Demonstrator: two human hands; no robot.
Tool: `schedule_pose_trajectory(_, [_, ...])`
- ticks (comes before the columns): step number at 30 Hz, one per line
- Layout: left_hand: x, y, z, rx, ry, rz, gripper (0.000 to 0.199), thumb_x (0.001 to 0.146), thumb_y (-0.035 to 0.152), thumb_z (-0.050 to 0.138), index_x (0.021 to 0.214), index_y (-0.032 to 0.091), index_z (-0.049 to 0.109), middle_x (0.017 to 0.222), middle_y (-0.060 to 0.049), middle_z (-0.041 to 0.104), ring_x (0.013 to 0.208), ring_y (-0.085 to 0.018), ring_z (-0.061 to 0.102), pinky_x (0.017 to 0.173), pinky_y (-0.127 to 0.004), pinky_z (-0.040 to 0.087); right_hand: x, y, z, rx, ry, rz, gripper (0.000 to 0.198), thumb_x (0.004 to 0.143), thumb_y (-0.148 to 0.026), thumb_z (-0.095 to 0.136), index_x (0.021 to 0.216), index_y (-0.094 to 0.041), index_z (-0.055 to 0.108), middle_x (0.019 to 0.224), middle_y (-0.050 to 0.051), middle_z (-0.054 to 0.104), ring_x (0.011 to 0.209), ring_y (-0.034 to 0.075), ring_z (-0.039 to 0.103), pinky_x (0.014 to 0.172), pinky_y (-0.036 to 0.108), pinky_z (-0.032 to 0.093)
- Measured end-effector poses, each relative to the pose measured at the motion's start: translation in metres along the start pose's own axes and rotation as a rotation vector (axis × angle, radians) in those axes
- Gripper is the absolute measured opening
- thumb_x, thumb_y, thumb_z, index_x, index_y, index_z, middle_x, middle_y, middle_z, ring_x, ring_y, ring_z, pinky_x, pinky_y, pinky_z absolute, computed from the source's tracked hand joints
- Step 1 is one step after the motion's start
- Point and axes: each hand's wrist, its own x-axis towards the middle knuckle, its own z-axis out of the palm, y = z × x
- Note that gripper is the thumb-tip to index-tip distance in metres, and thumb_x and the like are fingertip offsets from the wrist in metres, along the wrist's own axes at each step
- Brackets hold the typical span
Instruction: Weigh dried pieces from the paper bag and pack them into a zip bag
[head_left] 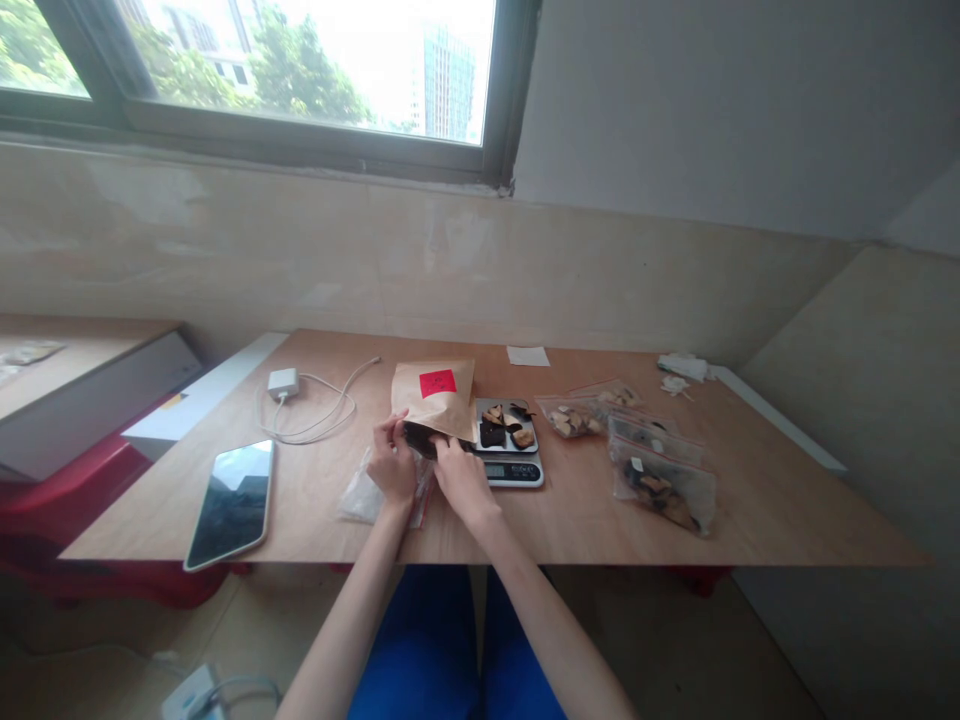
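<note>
A brown kraft paper bag (435, 400) with a red label lies toward me, its dark mouth facing my side. My left hand (392, 465) grips the left edge of that mouth, fingers closed on the paper. At the right side of the opening is my right hand (463, 478), closed on the rim, its fingertips partly hidden. Just right of the bag, and partly covered by it, stands a white kitchen scale (517, 470). Dried slices and dark pieces (506, 425) rest on its plate. A clear plastic bag (364, 495) lies under my left wrist.
Zip bags of dried slices (574, 415) and darker pieces (664, 490) lie to the right. On the left are a tablet (232, 500) and a white charger (283, 383) with its cable. A white paper (528, 356) and crumpled plastic (686, 367) lie at the back.
</note>
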Motion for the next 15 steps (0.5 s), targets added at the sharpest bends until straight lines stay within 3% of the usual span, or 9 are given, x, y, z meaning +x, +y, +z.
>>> schedule_pose_trajectory(8, [0.000,0.000,0.000,-0.022,-0.014,0.047,0.024,0.090,0.037,0.040,0.094,0.020,0.056,0.098,-0.005,0.069,0.075,-0.014,0.065,0.058,-0.023,0.042,-0.003,0.006,0.007,0.058,0.116,-0.008,0.024,0.090,-0.017,0.040,0.109,-0.022,0.054,0.101,0.005,0.063,0.083,0.018,0.066,0.060,0.023,0.049])
schedule_pose_trajectory(15, [0.000,0.003,-0.001,-0.033,-0.022,0.062,0.024,0.090,0.038,0.039,0.094,0.020,0.056,0.098,-0.005,0.069,0.077,-0.014,0.066,0.058,-0.023,0.043,-0.009,0.013,0.013,0.264,0.239,0.008,0.023,0.092,-0.025,0.041,0.105,-0.023,0.059,0.100,0.003,0.065,0.085,0.014,0.065,0.066,0.020,0.047])
